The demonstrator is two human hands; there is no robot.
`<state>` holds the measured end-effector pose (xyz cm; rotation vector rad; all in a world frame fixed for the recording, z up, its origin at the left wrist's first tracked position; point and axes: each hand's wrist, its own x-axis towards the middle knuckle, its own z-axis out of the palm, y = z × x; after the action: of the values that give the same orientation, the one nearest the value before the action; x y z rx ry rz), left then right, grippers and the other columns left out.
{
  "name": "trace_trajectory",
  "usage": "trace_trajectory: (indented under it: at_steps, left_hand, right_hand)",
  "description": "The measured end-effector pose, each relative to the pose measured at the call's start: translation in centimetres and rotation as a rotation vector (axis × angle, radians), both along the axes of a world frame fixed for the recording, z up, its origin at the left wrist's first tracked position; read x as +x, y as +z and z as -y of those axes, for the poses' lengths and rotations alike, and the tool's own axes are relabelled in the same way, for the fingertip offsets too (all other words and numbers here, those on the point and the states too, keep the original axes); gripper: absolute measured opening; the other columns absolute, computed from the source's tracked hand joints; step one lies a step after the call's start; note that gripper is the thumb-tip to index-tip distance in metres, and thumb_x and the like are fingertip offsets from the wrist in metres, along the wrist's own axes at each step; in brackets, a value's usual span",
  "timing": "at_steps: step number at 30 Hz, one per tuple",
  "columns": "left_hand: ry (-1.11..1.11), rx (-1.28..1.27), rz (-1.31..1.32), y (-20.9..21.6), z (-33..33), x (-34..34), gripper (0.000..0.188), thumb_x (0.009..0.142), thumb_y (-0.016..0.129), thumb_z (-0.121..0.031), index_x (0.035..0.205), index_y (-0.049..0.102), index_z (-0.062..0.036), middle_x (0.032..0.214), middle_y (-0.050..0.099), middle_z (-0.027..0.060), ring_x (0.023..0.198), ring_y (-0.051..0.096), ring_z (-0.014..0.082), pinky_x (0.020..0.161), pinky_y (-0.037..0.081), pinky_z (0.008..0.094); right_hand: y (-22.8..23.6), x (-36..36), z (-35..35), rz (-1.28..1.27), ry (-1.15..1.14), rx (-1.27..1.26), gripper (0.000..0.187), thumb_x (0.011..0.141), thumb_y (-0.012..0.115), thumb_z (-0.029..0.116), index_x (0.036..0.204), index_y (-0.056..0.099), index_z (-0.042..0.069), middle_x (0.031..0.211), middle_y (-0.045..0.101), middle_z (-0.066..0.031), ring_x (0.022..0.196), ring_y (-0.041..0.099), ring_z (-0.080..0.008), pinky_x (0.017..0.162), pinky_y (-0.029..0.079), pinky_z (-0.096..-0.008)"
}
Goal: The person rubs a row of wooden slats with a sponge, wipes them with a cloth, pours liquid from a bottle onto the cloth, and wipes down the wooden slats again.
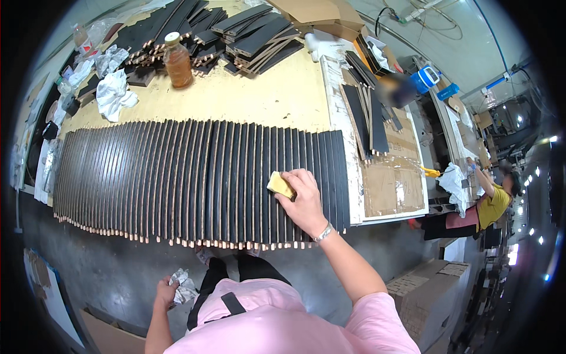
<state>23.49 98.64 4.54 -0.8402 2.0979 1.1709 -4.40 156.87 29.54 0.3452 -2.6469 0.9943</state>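
A long row of narrow black slats (194,177) lies side by side along the near edge of the table, their pale wooden ends poking out toward me. My right hand (303,197) grips a yellow sponge (281,184) and holds it on the slats toward the right part of the row. Down by my left side, away from the table, my left hand (165,292) is closed around a crumpled white cloth or paper (184,286). A jar of amber-brown liquid (178,61) with a pale lid stands behind the row.
Piles of black slats (259,38) cover the table's far side. Crumpled white wads (115,95) lie at left. On the right, more slats (367,115) rest on a cardboard-topped table (392,189). Another person (494,200) works farther right. A large carton (433,298) stands on the floor.
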Motion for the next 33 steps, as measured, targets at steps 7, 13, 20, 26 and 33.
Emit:
trace_trajectory:
  at_steps: [7, 13, 20, 26, 33]
  left_hand:
    - [0.21, 0.119, -0.087, -1.2, 1.0, 4.1, 0.023, 0.111, 0.085, -0.008, 0.128, 0.087, 0.0066, 0.112, 0.09, 0.0131, 0.097, 0.082, 0.0228, 0.09, 0.065, 0.0436]
    - [0.087, -0.023, -0.015, 0.6, 0.2, 4.0, 0.025, 0.109, 0.084, -0.007, 0.13, 0.088, 0.006, 0.111, 0.09, 0.0125, 0.098, 0.082, 0.0223, 0.091, 0.065, 0.0434]
    - [0.126, 0.002, -0.042, 1.3, -1.1, 2.2, 0.026, 0.109, 0.086, -0.012, 0.128, 0.089, 0.0046, 0.109, 0.091, 0.0135, 0.098, 0.083, 0.0226, 0.092, 0.065, 0.0444]
    - [0.159, -0.022, -0.046, 2.0, -1.4, 4.9, 0.029, 0.109, 0.087, -0.016, 0.13, 0.09, 0.004, 0.11, 0.092, 0.0144, 0.098, 0.084, 0.0229, 0.092, 0.066, 0.0447]
    - [0.156, -0.14, 0.016, 4.9, -3.2, 7.2, 0.033, 0.11, 0.088, -0.016, 0.136, 0.088, 0.0049, 0.113, 0.092, 0.0159, 0.1, 0.084, 0.0245, 0.093, 0.065, 0.045]
  right_hand:
    - [2.0, 12.6, -1.8, 0.299, 0.477, 0.014, 0.048, 0.083, 0.091, 0.009, 0.13, 0.082, 0.002, 0.124, 0.075, -0.015, 0.119, 0.072, -0.0385, 0.105, 0.058, -0.0506]
    - [3.4, 5.3, 0.2, 0.077, 0.21, -0.012, 0.051, 0.085, 0.097, 0.009, 0.134, 0.082, 0.002, 0.128, 0.074, -0.0139, 0.122, 0.071, -0.0378, 0.11, 0.055, -0.0506]
    - [-1.7, -8.3, 2.2, 0.066, 0.21, 0.048, 0.042, 0.091, 0.098, 0.009, 0.13, 0.085, 0.003, 0.125, 0.072, -0.0089, 0.124, 0.067, -0.0281, 0.115, 0.053, -0.0429]
    - [-2.1, -20.8, 2.2, -0.036, 0.049, 0.1, 0.034, 0.09, 0.096, 0.006, 0.123, 0.088, 0.004, 0.123, 0.074, -0.011, 0.126, 0.069, -0.0337, 0.118, 0.054, -0.0487]
    - [-2.2, -22.9, 1.7, -0.097, -0.109, 0.043, 0.041, 0.092, 0.099, 0.014, 0.129, 0.086, 0.002, 0.121, 0.073, -0.0122, 0.127, 0.068, -0.0341, 0.116, 0.054, -0.0489]
